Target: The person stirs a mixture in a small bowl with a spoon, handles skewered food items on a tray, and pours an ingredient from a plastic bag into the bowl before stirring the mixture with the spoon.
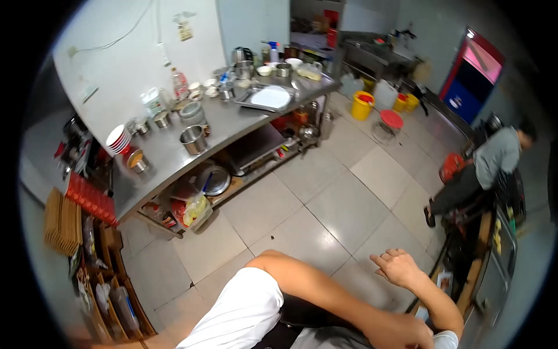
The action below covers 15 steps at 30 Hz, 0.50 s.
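Pale square floor tiles (317, 203) spread beyond your hands. Your left hand (410, 333) lies across, just beside your right arm's white cloth sleeve (446, 339); its grip cannot be told. Your right hand (398, 267) is raised, loosely curled, empty, presumably bringing that sleeve within reach. Beyond it, a round red stool (392, 119) and a grey-shirted person (494, 160) partly obstruct the floor.

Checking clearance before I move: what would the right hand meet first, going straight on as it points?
Probably the steel table, past a stretch of floor tiles: the right hand points toward the picture's upper left. I see nothing nearer in that line, but depth is unclear.
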Motion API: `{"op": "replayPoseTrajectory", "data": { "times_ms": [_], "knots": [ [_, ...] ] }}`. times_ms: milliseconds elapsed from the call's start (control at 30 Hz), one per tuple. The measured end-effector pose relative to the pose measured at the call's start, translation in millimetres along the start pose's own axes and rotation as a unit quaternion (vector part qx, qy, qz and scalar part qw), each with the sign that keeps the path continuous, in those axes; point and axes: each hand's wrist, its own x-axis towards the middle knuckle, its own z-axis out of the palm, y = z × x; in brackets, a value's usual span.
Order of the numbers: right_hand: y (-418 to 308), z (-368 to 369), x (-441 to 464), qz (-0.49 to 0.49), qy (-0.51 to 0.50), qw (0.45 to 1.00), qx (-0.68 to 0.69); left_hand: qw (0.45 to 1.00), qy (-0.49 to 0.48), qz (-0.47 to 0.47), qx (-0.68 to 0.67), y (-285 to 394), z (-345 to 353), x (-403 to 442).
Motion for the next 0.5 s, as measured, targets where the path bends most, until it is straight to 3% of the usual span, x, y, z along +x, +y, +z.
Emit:
{"op": "replayPoseTrajectory", "data": {
  "times_ms": [67,100,133,200,233,300,333,500],
  "knots": [
    [5,18,31,-0.027,0.01,0.999,0.027,0.997,0.022,-0.076,0.011,-25,-20,-19],
    [78,-27,37,-0.046,-0.021,0.999,0.001,0.992,0.083,-0.089,0.016,-36,-81,15],
    [83,-16,59,-0.071,-0.013,0.997,0.031,0.976,0.138,-0.168,0.013,-43,-100,-5],
    [91,19,109,-0.1,-0.015,0.986,0.136,0.923,0.316,-0.196,0.1,-40,-142,-65],
    [94,38,132,-0.102,-0.033,0.972,0.211,0.885,0.401,-0.222,0.084,-67,-150,-107],
    [76,43,188,-0.101,-0.118,0.987,0.044,0.788,0.538,-0.296,0.037,-82,-159,-181],
    [70,47,211,-0.13,-0.134,0.981,0.055,0.727,0.594,-0.343,-0.008,-71,-153,-214],
    [30,49,328,-0.257,-0.143,0.952,0.09,0.49,0.811,-0.307,-0.09,-47,-109,-351]
  ]
}}
